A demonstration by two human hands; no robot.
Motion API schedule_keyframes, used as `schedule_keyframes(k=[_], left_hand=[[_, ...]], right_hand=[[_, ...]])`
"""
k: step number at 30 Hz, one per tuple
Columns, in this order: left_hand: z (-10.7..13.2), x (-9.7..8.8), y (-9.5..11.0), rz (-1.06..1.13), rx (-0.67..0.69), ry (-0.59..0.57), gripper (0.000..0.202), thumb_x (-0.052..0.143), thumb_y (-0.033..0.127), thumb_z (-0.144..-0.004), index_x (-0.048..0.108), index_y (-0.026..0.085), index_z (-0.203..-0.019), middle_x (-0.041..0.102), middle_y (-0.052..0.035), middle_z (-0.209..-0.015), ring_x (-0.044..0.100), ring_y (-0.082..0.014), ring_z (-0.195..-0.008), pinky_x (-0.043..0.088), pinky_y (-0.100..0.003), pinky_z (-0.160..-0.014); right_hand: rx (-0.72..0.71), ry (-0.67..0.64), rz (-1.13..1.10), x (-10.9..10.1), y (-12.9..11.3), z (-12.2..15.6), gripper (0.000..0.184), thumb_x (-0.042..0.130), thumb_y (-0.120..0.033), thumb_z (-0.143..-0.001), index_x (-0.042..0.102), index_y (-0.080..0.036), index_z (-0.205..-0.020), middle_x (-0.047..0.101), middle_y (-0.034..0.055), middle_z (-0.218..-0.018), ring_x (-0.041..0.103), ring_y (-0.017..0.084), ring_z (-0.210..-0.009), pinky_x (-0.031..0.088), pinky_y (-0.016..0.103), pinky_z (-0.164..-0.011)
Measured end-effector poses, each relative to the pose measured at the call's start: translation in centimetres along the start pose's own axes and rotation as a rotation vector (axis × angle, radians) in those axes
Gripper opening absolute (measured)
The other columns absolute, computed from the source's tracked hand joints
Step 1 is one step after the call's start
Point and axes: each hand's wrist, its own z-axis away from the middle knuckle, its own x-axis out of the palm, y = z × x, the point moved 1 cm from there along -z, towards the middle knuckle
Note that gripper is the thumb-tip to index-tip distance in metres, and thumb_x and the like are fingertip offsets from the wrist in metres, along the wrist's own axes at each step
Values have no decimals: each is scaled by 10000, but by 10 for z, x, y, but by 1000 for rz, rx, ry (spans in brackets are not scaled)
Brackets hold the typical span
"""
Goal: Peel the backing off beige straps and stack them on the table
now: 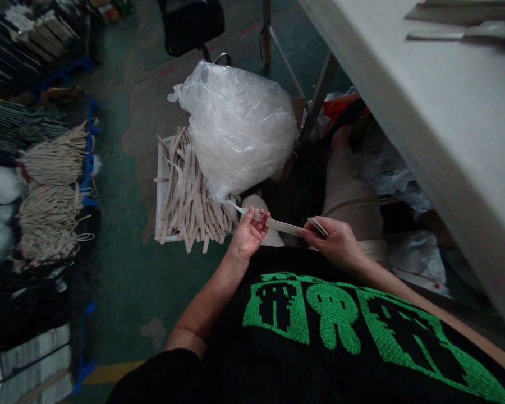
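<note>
My left hand (248, 235) is closed, its fingertips pinching a thin translucent plastic strip (235, 206) close to one end of a flat beige strip (285, 226). My right hand (339, 241) is closed around the other end of that beige strip, and short strip ends (317, 226) stick up between its fingers. The beige strip stretches nearly level between both hands, above my lap. To the left of my left hand, a white crate (160, 213) is heaped with loose beige strips (193, 202). A large clear plastic bag (244, 129) partly covers that heap.
A white tabletop (437, 112) spans the upper right, with metal pieces (454, 35) on it. Bundles of beige cord (53, 216) lie on blue pallets (88, 157) at left. A black chair (193, 25) stands ahead. Plastic bags (418, 261) lie beneath the table.
</note>
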Motion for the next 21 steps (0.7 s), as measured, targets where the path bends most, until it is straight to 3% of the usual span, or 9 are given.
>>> schedule_keyframes(k=[7,16,18,21], left_hand=[[-1,2,-7,-93,50,-20,173,732,319,-840,647,173,-877,737,-55,-949,707,-209,-1000,531,-323,-866],[0,6,-23,-88,37,-43,168,765,295,-810,682,171,-888,735,-33,-896,694,-137,-792,535,-279,-795],[1,4,-23,-89,63,-29,187,789,296,-784,692,172,-884,728,-24,-864,681,-123,-752,527,-264,-770],[5,0,-21,-70,122,-25,232,843,302,-717,701,164,-839,716,-21,-811,664,-113,-721,510,-242,-715]], right_hand=[[-186,55,184,2,-4,-6,359,521,-508,-931,618,-216,-747,627,66,-740,547,183,-628,368,306,-579],[-135,15,243,18,-1,-26,364,495,-510,-924,592,-210,-743,613,53,-739,534,181,-635,323,292,-559],[-60,-127,144,16,-2,-30,437,480,-590,-919,589,-215,-721,583,25,-644,506,166,-569,311,279,-522],[60,-461,-56,3,-2,-24,528,458,-681,-907,625,-207,-742,592,10,-595,515,153,-499,341,263,-477]])
